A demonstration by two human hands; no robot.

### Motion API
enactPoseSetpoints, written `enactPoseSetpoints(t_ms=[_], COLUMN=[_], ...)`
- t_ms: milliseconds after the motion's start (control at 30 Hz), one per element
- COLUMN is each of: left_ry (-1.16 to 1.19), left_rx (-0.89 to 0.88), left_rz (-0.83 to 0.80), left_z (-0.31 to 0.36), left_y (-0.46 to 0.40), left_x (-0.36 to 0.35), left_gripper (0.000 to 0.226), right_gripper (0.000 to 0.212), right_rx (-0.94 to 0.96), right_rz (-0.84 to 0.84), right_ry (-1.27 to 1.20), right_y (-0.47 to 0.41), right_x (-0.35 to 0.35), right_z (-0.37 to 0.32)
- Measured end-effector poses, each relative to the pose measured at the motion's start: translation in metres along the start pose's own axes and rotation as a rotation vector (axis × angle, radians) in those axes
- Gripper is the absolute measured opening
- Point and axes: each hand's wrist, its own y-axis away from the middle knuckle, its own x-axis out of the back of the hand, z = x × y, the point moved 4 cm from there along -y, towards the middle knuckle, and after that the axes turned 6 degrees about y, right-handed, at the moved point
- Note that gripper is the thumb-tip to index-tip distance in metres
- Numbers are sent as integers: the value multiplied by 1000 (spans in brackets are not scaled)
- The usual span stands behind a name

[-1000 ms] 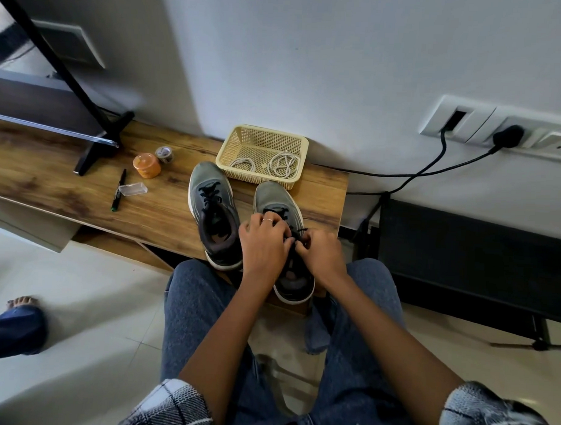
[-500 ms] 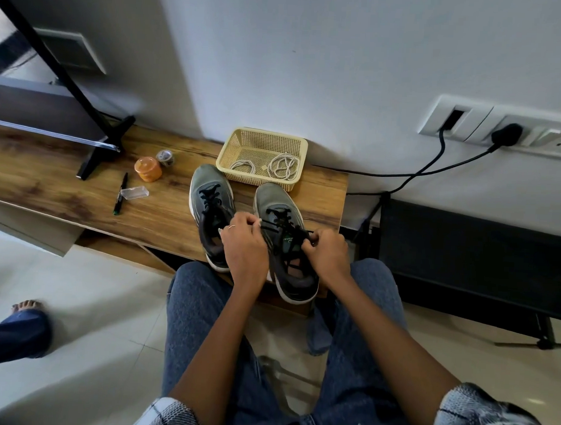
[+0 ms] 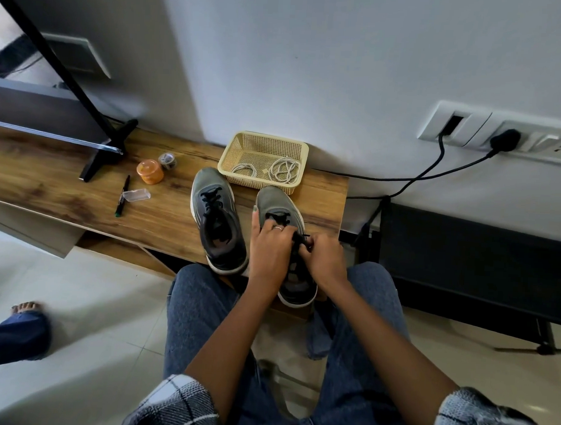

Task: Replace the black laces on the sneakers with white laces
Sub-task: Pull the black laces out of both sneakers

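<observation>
Two grey sneakers with black laces stand on a wooden shelf (image 3: 67,185), toes toward the wall. The left sneaker (image 3: 216,217) is untouched. My hands meet over the lacing of the right sneaker (image 3: 277,202). My left hand (image 3: 269,247) curls onto the black lace (image 3: 299,240) with its index finger stretched along the shoe's side. My right hand (image 3: 322,257) pinches the same lace from the right. Two coiled white laces (image 3: 284,170) lie in a cream plastic basket (image 3: 265,141) behind the shoes.
On the shelf to the left lie a pen (image 3: 122,194), a clear cap (image 3: 136,195), an orange jar (image 3: 149,172) and a small tape roll (image 3: 167,160), beside a black TV stand leg (image 3: 107,149). Cables (image 3: 410,182) run from the wall sockets. Another person's foot (image 3: 24,308) shows at far left.
My hands were apart half a second ago, each at one side of the right sneaker. They have come together again over its lacing, holding the black lace.
</observation>
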Motion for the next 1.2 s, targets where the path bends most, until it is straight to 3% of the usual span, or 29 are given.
enactPoseSetpoints(t_ms=[233, 367, 500, 600, 733, 833, 967, 1067, 1200], left_ry=[126, 388, 528, 364, 146, 62, -3, -1, 116], left_rx=[63, 259, 424, 350, 127, 24, 59, 99, 141], left_rz=[100, 277, 354, 288, 103, -10, -26, -37, -2], left_z=[-12, -27, -32, -24, -11, -2, -4, -6, -5], left_y=[1, 9, 22, 25, 14, 8, 3, 1, 5], left_x=[4, 15, 16, 15, 7, -4, -5, -3, -3], left_gripper=[13, 9, 10, 10, 37, 28, 1, 10, 5], right_gripper=[16, 18, 18, 17, 21, 20, 19, 19, 18], right_rx=[-38, -76, -91, -92, -56, -26, -32, -31, -48], right_rz=[11, 39, 22, 24, 49, 51, 53, 58, 68], right_ry=[-4, -9, -10, -20, -15, -8, -7, -6, -7], right_y=[0, -1, -1, 0, 2, 4, 4, 4, 4], right_x=[-1, 2, 0, -1, -5, -5, -5, -5, -6], right_z=[0, 4, 1, 4, 4, 1, 3, 2, 1])
